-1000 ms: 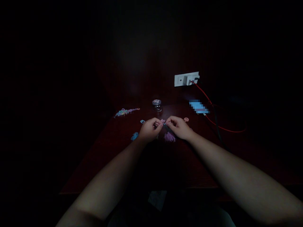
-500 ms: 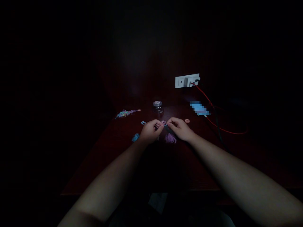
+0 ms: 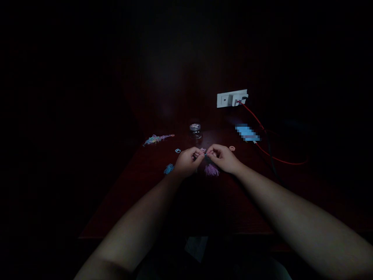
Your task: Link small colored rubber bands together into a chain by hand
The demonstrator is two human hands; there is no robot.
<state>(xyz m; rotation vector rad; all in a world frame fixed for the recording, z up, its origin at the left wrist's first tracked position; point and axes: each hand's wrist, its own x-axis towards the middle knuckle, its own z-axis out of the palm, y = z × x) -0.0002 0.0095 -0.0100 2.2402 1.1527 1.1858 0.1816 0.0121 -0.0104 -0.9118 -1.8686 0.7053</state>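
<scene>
Over the dark table, my left hand and my right hand are pinched close together. Between their fingertips is a small blue rubber band, mostly hidden by the fingers. A few pink bands lie just behind the fingertips. Below my right hand sits a pile of purple rubber bands. Beside my left wrist is a pile of blue rubber bands, and a pair of light blue bands lies farther back. Some orange bands rest just beyond my right hand.
A small lidded clear jar stands behind my hands. Mixed coloured bands are heaped at the back left. At the back right lies a phone on a red cable, which runs to a wall socket.
The whole view has shifted slightly, so things appear a little to the right. My hands keep their pinch on the blue band, and the fingertips look slightly closer together.
</scene>
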